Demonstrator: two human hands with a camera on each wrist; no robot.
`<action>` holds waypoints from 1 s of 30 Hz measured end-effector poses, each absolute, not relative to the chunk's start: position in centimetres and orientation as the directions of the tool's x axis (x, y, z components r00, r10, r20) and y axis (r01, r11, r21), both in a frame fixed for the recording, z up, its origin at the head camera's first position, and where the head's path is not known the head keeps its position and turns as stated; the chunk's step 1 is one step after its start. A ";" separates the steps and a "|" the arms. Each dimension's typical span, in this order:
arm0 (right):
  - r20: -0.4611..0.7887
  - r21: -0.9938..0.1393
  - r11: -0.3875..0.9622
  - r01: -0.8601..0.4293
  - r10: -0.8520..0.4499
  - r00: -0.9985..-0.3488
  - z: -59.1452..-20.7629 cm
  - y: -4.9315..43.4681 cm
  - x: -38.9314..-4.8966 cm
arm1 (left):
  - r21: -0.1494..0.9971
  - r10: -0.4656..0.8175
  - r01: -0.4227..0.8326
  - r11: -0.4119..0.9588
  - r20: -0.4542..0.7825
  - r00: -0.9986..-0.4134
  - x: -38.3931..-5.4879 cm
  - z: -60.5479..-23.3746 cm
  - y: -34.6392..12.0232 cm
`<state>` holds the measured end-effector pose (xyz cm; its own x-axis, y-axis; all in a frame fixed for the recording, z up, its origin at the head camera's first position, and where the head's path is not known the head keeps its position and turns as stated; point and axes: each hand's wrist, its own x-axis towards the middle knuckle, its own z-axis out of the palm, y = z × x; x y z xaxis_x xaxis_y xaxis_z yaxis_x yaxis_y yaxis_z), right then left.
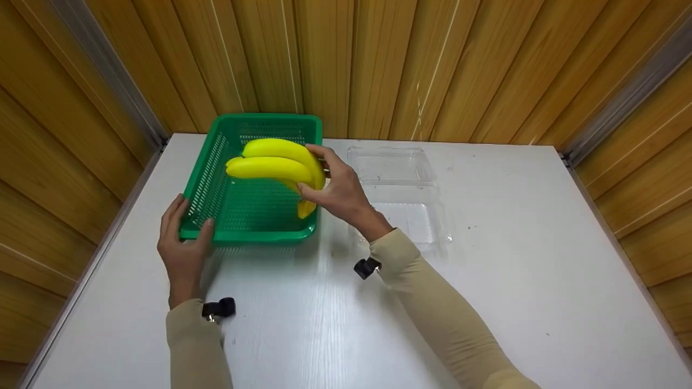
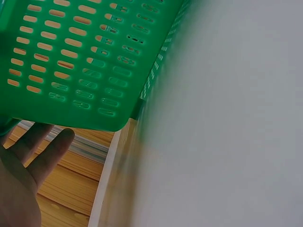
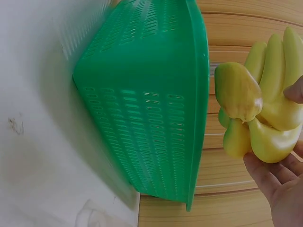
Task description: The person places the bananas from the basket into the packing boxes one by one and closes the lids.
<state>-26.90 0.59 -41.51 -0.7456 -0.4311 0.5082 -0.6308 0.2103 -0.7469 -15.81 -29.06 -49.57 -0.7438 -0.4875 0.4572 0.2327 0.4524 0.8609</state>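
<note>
A bunch of yellow bananas point(image 1: 275, 165) is held in my right hand point(image 1: 343, 189), above the right part of a green plastic basket point(image 1: 254, 236). Thumb and fingers grip the bunch near its stem end. In the right wrist view the bananas point(image 3: 274, 104) hang past the basket rim, apart from the basket wall point(image 3: 142, 113). My left hand point(image 1: 184, 248) holds the basket's near left corner, its thumb at the front rim and its fingers along the left side. The left wrist view shows some of those fingers point(image 2: 49, 153) beside the perforated wall; the thumb is hidden there.
To the right of the basket lies a clear plastic clamshell box point(image 1: 403, 216), opened out on the white table point(image 1: 513, 270). Wooden panel walls point(image 1: 378, 70) rise behind the table and along both sides. Each wrist wears a small black camera point(image 1: 367, 267).
</note>
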 end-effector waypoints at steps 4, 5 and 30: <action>0.521 -0.732 0.221 -0.645 -0.430 -0.738 -41.6 1.1 -26.6 | 0.861 -0.486 0.238 0.449 0.459 -0.744 -15.7 -49.4 -29.1; 0.524 -0.726 0.224 -0.650 -0.431 -0.735 -41.7 1.3 -26.5 | 0.862 -0.487 0.239 0.447 0.459 -0.743 -15.7 -49.4 -29.1; 0.571 -0.698 0.265 -0.665 -0.355 -0.740 -42.9 5.2 -25.2 | 0.845 -0.476 0.293 0.447 0.502 -0.722 -15.8 -48.6 -28.2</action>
<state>-25.22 5.21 -42.88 -0.7404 -0.3551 0.5707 -0.6651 0.2645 -0.6983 -15.79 -28.23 -48.55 -0.7222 -0.4759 0.5020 0.2928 0.4472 0.8451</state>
